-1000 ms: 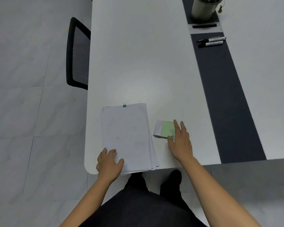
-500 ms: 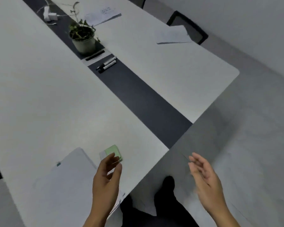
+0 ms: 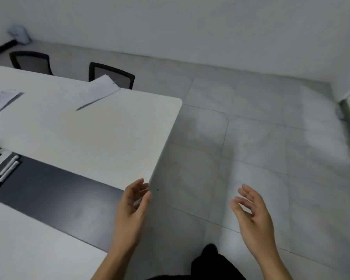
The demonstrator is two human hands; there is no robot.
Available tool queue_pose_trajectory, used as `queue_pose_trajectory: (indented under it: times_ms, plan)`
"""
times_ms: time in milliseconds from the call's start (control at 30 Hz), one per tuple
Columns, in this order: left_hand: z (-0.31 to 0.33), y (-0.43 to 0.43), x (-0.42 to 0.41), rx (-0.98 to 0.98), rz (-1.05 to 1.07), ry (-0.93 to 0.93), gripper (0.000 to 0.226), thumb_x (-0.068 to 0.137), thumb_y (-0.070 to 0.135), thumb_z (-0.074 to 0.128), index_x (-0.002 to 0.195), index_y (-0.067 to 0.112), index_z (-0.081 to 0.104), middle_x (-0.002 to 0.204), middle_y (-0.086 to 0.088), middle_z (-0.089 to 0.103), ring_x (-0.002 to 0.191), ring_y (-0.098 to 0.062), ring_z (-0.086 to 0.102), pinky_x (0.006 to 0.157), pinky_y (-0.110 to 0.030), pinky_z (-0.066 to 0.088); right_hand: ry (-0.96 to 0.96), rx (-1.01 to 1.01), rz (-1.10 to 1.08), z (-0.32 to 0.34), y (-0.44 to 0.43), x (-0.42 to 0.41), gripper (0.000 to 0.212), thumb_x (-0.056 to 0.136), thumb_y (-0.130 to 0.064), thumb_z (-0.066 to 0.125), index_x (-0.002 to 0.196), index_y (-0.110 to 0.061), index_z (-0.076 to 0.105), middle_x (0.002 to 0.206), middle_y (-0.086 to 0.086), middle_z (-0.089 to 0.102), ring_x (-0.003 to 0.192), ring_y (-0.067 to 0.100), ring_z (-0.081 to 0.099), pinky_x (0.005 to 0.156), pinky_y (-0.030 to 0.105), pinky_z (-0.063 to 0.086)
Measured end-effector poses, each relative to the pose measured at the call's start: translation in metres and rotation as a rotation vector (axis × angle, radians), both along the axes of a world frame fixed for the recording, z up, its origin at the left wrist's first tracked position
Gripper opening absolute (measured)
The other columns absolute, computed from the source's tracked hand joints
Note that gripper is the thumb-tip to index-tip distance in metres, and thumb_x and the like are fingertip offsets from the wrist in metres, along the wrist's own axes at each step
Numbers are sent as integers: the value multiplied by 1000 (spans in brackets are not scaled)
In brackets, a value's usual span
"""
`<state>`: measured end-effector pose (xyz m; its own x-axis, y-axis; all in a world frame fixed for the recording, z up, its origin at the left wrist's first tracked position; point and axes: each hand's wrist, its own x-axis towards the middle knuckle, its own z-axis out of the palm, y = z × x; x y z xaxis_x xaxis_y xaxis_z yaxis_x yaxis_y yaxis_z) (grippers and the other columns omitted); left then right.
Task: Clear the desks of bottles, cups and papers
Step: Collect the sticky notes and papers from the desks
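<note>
A stack of white papers [image 3: 98,90] lies near the far edge of the far white desk [image 3: 101,134], in front of a chair. Another printed sheet [image 3: 1,100] lies at the far left of that desk. My left hand [image 3: 132,207] hovers over the end of the dark strip [image 3: 55,193] between the desks, fingers relaxed, holding nothing. My right hand [image 3: 251,214] is out over the floor, palm turned inward, fingers loose and empty. The clipped paper stack and the green note are out of view.
Two markers [image 3: 5,171] lie on the dark strip at the left edge. Two black mesh chairs [image 3: 112,75] [image 3: 29,61] stand behind the far desk. Grey tiled floor [image 3: 261,142] spreads to the right up to a white wall. A pale bundle [image 3: 19,34] sits at the wall's foot.
The view has swung right, away from the clipped papers and green note. Both hands lifted off the near desk and now hang empty beyond its end.
</note>
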<state>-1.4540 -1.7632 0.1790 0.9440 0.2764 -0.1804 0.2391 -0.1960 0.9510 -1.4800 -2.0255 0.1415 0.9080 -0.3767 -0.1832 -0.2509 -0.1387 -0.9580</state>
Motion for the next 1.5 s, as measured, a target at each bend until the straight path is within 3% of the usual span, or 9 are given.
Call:
queue_pose_trajectory:
  times_ms: [233,333,433,633,833,1000,1133,1367,1500]
  plan:
    - [35,-87,98,47,-27,-52,37,94,9,64,128,23,58,117,9,67,107,1,63,85,-22,52,-38,-8,49,41,-91,125,45,91,-18,69,133,-29,54,127,-16,61,106,-10,59,75,5,47]
    - [32,-104,145,61,35,-52,37,94,10,64,128,23,58,116,9,68,107,-1,64,80,-14,52,-49,1,93,41,-112,183,44,92,-18,69,131,-31,55,126,-18,61,109,-7,60,79,12,46]
    - [14,-120,195,44,80,-27,37,94,10,64,129,22,58,117,9,67,105,2,64,78,-10,51,-23,-15,130,23,-129,240,44,91,-17,69,131,-29,55,126,-18,62,109,-6,60,77,9,48]
    - [-18,-164,356,-5,181,-9,34,95,13,63,126,25,59,115,11,67,101,6,63,79,-20,52,25,-119,220,2,-175,407,46,91,-18,70,132,-29,54,130,-18,60,110,-9,58,77,7,49]
    - [22,-195,520,61,111,-96,33,95,15,63,125,27,58,116,16,66,107,-1,63,77,-11,50,-69,-120,232,53,-204,578,43,91,-15,69,130,-30,56,126,-18,61,108,-8,60,77,4,47]
    - [32,-188,634,60,132,-139,35,94,14,64,126,25,58,117,11,66,109,-5,63,82,-20,51,-127,-74,269,61,-194,705,43,92,-16,69,128,-35,56,123,-20,63,109,-5,61,81,14,48]
    - [6,-174,716,14,288,-80,34,93,9,64,123,25,60,115,5,68,107,-8,65,80,-17,51,-85,-77,397,31,-173,812,43,92,-17,68,130,-33,55,125,-20,62,110,-6,60,78,8,50]
    - [9,-137,838,-15,620,12,34,94,12,64,124,28,59,116,5,69,106,-2,65,87,-21,52,-52,-40,768,24,-87,1025,41,92,-18,68,128,-34,56,126,-20,61,109,-7,59,78,5,47]
    - [28,-101,883,20,857,-19,36,94,10,63,127,24,59,115,7,68,106,-2,65,86,-21,52,-74,-45,1006,43,-4,1129,43,92,-17,69,129,-33,55,128,-19,62,111,-4,60,80,13,51]
